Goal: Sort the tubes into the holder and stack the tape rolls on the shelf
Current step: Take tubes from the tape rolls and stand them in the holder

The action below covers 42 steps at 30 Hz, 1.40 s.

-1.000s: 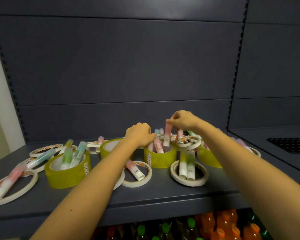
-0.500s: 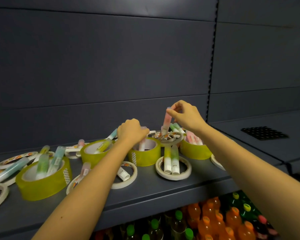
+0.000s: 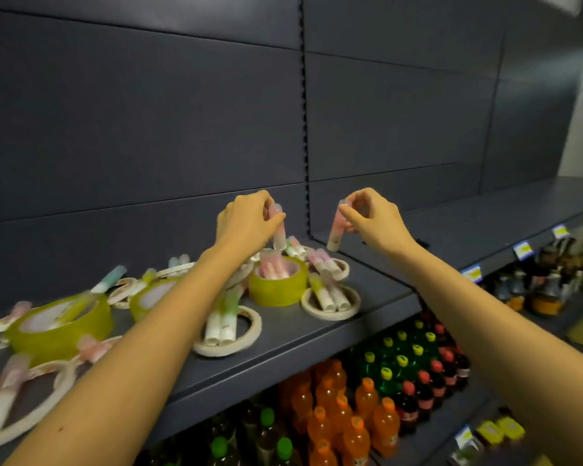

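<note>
My left hand (image 3: 246, 222) pinches a pink tube (image 3: 278, 230) upright, just above a yellow-green tape roll (image 3: 278, 285) that has several tubes standing in its core. My right hand (image 3: 371, 218) pinches a second pink tube (image 3: 336, 230) by its top, hanging in the air to the right of that roll. More yellow-green rolls (image 3: 61, 324) and flat white tape rolls (image 3: 228, 338) lie across the dark shelf (image 3: 300, 334), most with pastel tubes lying on or in them.
The shelf's back panel rises close behind the rolls. An adjoining shelf (image 3: 468, 223) continues to the right. Below the shelf edge stand rows of orange, green and red-capped drink bottles (image 3: 360, 418). Price tags (image 3: 522, 249) hang on the right shelf edge.
The view has swung right. My left hand has risen from the roll with a pink tube pinched in it. My right hand has lifted its tube clear and moved to the right.
</note>
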Tool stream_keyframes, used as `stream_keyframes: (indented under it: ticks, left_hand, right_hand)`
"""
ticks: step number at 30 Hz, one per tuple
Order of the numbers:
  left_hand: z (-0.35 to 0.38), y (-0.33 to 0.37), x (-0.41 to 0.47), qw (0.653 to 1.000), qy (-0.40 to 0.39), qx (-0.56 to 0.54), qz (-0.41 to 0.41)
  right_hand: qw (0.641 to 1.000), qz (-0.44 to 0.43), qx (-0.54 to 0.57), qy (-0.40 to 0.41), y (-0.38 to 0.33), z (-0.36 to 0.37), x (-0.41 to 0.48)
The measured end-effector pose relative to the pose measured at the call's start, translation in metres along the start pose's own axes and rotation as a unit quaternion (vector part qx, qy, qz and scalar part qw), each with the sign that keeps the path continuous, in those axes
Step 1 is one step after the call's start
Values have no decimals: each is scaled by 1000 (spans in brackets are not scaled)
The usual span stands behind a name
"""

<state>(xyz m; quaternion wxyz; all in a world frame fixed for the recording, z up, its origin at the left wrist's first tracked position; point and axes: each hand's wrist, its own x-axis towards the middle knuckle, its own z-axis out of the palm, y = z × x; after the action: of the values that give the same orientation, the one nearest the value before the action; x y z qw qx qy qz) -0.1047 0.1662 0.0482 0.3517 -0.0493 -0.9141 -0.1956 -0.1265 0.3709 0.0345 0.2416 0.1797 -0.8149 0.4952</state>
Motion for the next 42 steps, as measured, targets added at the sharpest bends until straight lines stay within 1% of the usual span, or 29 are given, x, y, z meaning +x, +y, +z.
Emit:
stream_keyframes:
  ticks: [2,5,9,13,17,24,31,42]
  left_hand:
    - [19,25,4,1000,-20,-1,19]
    - [45,62,9,998,-44,-18,28]
    - [76,106,15,997,-60,-34,15]
    - [103,140,22,995,-84,-45,-5]
    - [125,161,30,996,-76,-47,-25]
    - [158,170,52,997,-68,-1,-41]
    - [190,155,91,996,-63,35,-52]
    - [229,133,131,990,-89,65,-88]
  right_hand:
    - [1000,11,1,12,19,-27,1]
    - [1000,18,-17,15,46,-65,4]
    - [999,26,-21,0,78,-108,14]
    - [999,11,-35,-33,109,-141,26]
    - [998,-9,-44,-52,138,-158,42]
    - [997,-36,-22,-72,179,-154,70]
    - [994,-70,-22,-84,204,-129,116]
    - [988,-97,-14,-121,230,-88,171]
